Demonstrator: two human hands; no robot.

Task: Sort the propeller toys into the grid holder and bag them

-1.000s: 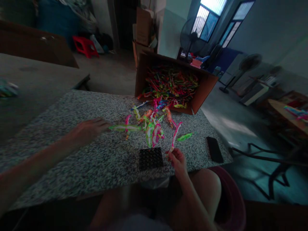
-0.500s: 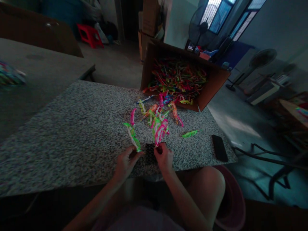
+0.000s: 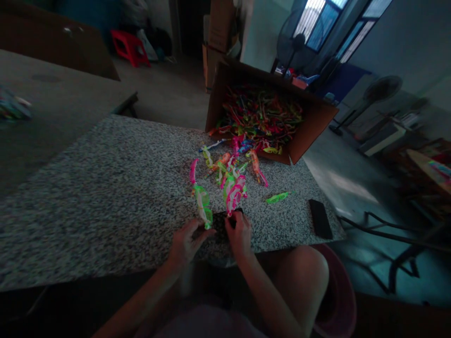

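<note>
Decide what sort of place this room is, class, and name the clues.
Probably a small workshop: an open cardboard box heaped with bright plastic pieces, a speckled stone tabletop, and stacked cartons behind.

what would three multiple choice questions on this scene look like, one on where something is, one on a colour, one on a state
1. Where does the black phone lie?
A) on the floor
B) on the granite tabletop, right of the loose neon plastic pieces
C) on the windowsill

2. What colour is the plastic stool in the background?
A) blue
B) white
C) red

3. What state is the cardboard box in?
A) open, filled with neon pieces
B) taped shut
C) empty

Answers:
1. B, it rests on the speckled stone to the right of the pieces, near the table's edge.
2. C, its seat and legs show red.
3. A, a tangle of bright pieces shows through its open top.
</note>
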